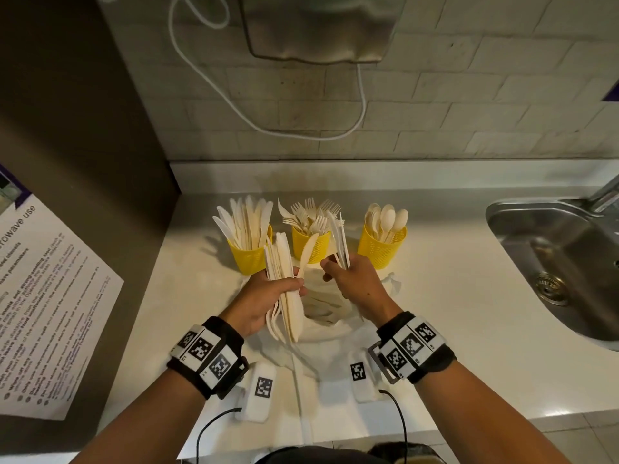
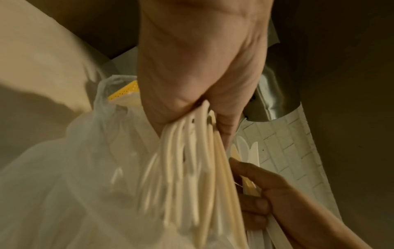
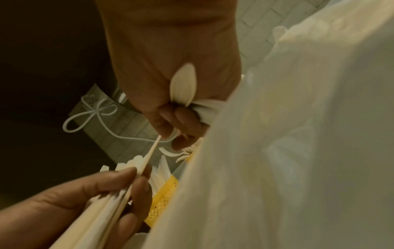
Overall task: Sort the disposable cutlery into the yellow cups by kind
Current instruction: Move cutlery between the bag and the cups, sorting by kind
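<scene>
Three yellow cups stand in a row on the counter: the left cup holds knives, the middle cup forks, the right cup spoons. My left hand grips a thick bundle of cream cutlery, mostly knives, in front of the left and middle cups. One knife fans out of it to the right. My right hand grips a few pieces upright, its fingertips close to that knife. In the left wrist view the bundle's handles hang blurred below my palm.
A thin white plastic bag lies crumpled on the counter under both hands. A steel sink with a tap sits at the right. A dark cabinet with a printed notice stands at the left, and a tiled wall behind.
</scene>
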{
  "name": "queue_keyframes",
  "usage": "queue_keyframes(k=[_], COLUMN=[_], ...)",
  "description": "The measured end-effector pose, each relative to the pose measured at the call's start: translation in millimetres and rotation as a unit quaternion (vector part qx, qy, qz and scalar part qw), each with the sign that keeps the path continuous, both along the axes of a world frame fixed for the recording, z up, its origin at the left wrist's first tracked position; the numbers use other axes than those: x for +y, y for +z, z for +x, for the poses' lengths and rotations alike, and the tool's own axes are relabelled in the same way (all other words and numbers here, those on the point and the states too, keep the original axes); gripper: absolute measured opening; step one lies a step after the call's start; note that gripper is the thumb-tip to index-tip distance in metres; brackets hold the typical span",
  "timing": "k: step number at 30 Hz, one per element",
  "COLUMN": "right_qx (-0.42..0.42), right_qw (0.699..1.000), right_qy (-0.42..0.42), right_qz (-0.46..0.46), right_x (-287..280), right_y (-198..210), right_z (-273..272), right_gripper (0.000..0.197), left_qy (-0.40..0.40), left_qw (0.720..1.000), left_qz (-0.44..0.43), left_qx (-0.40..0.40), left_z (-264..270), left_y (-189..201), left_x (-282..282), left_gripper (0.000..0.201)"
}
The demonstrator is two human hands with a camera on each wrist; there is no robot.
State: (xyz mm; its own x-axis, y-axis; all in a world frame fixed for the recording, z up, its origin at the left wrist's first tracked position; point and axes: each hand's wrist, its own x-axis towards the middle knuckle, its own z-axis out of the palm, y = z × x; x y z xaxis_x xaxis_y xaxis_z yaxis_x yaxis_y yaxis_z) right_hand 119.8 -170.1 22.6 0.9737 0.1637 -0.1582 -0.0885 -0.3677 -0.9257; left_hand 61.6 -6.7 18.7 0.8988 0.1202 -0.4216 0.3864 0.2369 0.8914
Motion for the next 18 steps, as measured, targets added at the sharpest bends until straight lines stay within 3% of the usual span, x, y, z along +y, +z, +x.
queue_keyframes(k=[3, 7, 11, 15, 18], right_qx=[0.002, 0.046, 0.069, 0.025, 0.039], right_qw=[0.998, 0.989, 0.987, 0.992, 0.983], right_qy=[0.053, 0.114, 0.087, 0.029, 0.086], right_qz=[0.017, 0.082, 0.112, 0.121, 0.157], right_x=[2, 1, 4, 0, -6], right_y=[4, 11, 15, 22, 23], right_z=[-2, 1, 5, 7, 5], right_gripper=[0.027, 0.023, 0.014, 0.025, 0.018], left_qy=[-0.011, -0.041, -0.043, -0.029, -0.03], left_qw=[1.0, 0.998, 0.998, 0.998, 0.999], left_qz=[0.021, 0.028, -0.002, -0.053, -0.039], left_qx=[-0.014, -0.048, -0.039, -0.007, -0.016], left_z=[3, 5, 8, 9, 7], left_y=[4, 9, 9, 8, 7], left_x=[2, -3, -8, -6, -1], left_gripper=[0.023, 0.026, 0.028, 0.023, 0.024])
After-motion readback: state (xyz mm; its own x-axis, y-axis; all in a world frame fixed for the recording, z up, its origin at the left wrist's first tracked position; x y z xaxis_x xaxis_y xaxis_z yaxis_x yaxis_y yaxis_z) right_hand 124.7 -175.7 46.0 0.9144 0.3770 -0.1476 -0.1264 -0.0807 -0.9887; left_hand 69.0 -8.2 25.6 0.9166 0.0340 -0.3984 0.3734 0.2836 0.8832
